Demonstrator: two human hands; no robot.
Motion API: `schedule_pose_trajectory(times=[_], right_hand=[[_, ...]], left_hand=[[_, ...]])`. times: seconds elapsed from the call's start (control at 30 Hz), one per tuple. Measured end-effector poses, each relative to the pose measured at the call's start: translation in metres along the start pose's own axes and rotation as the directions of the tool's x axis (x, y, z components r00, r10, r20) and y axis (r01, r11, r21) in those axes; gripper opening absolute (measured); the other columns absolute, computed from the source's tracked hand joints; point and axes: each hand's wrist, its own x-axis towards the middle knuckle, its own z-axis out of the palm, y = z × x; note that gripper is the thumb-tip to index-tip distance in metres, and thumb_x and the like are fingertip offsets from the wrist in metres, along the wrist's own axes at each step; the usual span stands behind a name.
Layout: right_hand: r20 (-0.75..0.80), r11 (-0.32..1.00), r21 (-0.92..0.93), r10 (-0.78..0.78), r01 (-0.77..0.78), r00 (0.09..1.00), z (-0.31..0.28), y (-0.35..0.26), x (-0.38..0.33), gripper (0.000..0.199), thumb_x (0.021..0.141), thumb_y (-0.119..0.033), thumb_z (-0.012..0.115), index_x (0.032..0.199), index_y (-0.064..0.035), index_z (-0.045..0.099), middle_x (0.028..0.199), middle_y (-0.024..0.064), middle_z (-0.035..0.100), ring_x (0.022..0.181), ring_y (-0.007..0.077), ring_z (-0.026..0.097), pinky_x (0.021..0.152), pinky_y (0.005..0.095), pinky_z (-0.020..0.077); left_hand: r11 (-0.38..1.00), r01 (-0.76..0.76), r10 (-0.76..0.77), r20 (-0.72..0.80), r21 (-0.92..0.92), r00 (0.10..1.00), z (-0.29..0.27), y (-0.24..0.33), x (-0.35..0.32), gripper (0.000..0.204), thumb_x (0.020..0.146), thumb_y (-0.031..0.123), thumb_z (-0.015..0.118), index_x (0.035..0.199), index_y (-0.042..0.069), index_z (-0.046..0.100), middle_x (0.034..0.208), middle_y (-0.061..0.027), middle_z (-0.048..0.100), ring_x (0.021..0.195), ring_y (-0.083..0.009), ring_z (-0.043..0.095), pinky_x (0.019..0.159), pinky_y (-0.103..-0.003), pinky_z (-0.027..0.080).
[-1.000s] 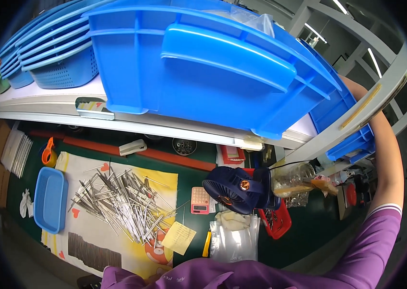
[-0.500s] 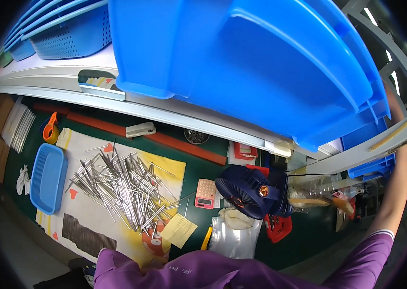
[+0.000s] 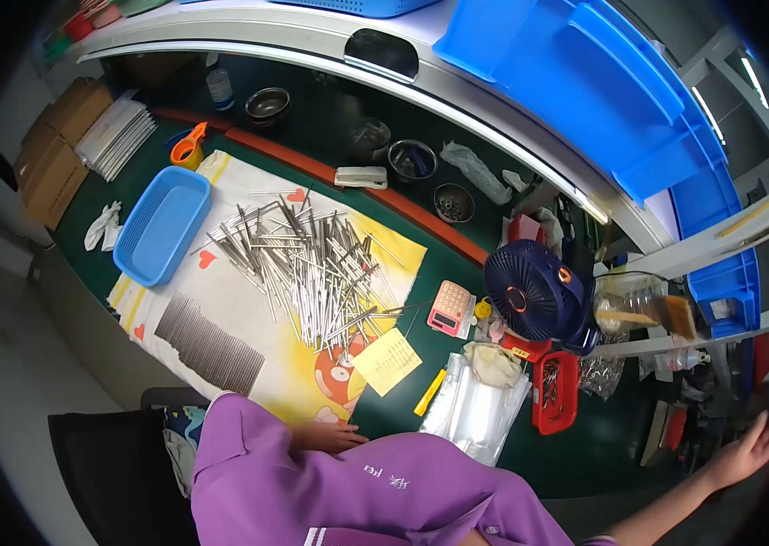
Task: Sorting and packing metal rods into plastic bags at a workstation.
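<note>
My left hand [image 3: 330, 437] rests at the front edge of a patterned cloth, close to my body, fingers stretched out and holding nothing visible. My right hand [image 3: 748, 450] reaches far out to the right, its fingers apart beside a dark, blurred thing I cannot make out. On the cloth [image 3: 243, 191] lies a loose heap of thin metal rods [image 3: 321, 273], with a neat row of darker rods [image 3: 207, 346] nearer me. A yellow handwritten note [image 3: 388, 362] lies at the cloth's right corner. Left of the heap sits a blue plastic basket [image 3: 163, 226].
A dark blue fan [image 3: 530, 289], pink calculator [image 3: 450, 308], clear plastic bags [image 3: 475, 405] and red tray [image 3: 555, 391] stand to the right. Blue bins [image 3: 576, 82] sit on the overhead shelf. Metal bowls [image 3: 412, 161] stand behind a red-brown bar [image 3: 357, 196]. A black chair [image 3: 107, 473] is at lower left.
My right arm has come down from beside the shelf bins and stretches out low at the right. My left hand has come into view. The view has shifted, showing more of the table.
</note>
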Motion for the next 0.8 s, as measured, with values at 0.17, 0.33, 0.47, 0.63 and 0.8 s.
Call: schedule_pose_trajectory(times=[0.17, 0.33, 0.47, 0.63, 0.8], right_hand=[[0.819, 0.27, 0.457, 0.243, -0.847, 0.52, 0.011, -0.027, -0.225, 0.059, 0.084, -0.003, 0.058, 0.136, -0.0023, 0.029, 0.122, 0.0088, 0.049, 0.109, 0.0175, 0.053, 0.09, 0.0326, 0.0481], [0.951, -0.151, -0.029, 0.299, -0.988, -0.074, 0.015, -0.042, -0.411, 0.053, 0.085, 0.002, 0.051, 0.134, -0.0066, 0.033, 0.122, 0.0105, 0.055, 0.106, 0.0197, 0.058, 0.087, 0.033, 0.0496], [0.962, -0.348, -0.109, 0.197, -0.931, -0.187, 0.012, -0.068, -0.464, 0.05, 0.087, 0.0, 0.049, 0.134, -0.0069, 0.033, 0.121, 0.0105, 0.057, 0.109, 0.021, 0.057, 0.09, 0.0344, 0.0475], [0.981, -0.145, 0.088, 0.185, -0.986, 0.06, 0.031, -0.086, -0.527, 0.056, 0.084, 0.004, 0.055, 0.135, -0.0008, 0.03, 0.119, 0.014, 0.057, 0.111, 0.0226, 0.055, 0.097, 0.0338, 0.041], [0.824, 0.512, 0.396, 0.169, -0.762, 0.541, 0.042, -0.103, -0.577, 0.046, 0.078, 0.0, 0.065, 0.121, 0.0043, 0.049, 0.115, 0.017, 0.058, 0.098, 0.0236, 0.062, 0.085, 0.0325, 0.0491]], left_hand=[[0.982, 0.001, -0.033, 0.169, 0.187, 0.985, 0.026, -0.017, -0.02, 0.059, 0.083, 0.029, 0.056, 0.136, 0.007, 0.04, 0.148, -0.0091, 0.031, 0.139, -0.0269, 0.023, 0.113, -0.049, 0.016], [0.993, 0.006, -0.024, 0.153, 0.116, 0.988, 0.016, -0.014, -0.021, 0.073, 0.075, 0.031, 0.066, 0.138, 0.009, 0.038, 0.15, -0.009, 0.028, 0.14, -0.0283, 0.023, 0.113, -0.051, 0.015], [0.996, 0.044, -0.063, 0.244, 0.084, 0.968, 0.006, -0.003, -0.018, 0.076, 0.073, 0.031, 0.067, 0.139, 0.009, 0.037, 0.15, -0.009, 0.028, 0.14, -0.0277, 0.022, 0.113, -0.051, 0.015], [0.985, 0.062, -0.125, 0.407, 0.164, 0.905, -0.001, -0.002, -0.01, 0.082, 0.067, 0.029, 0.07, 0.139, 0.01, 0.036, 0.151, -0.0096, 0.025, 0.14, -0.0278, 0.021, 0.114, -0.05, 0.014], [0.965, 0.045, -0.165, 0.465, 0.259, 0.87, 0.004, -0.001, -0.017, 0.08, 0.069, 0.029, 0.068, 0.14, 0.011, 0.036, 0.15, -0.0087, 0.026, 0.138, -0.0263, 0.025, 0.112, -0.05, 0.019]])
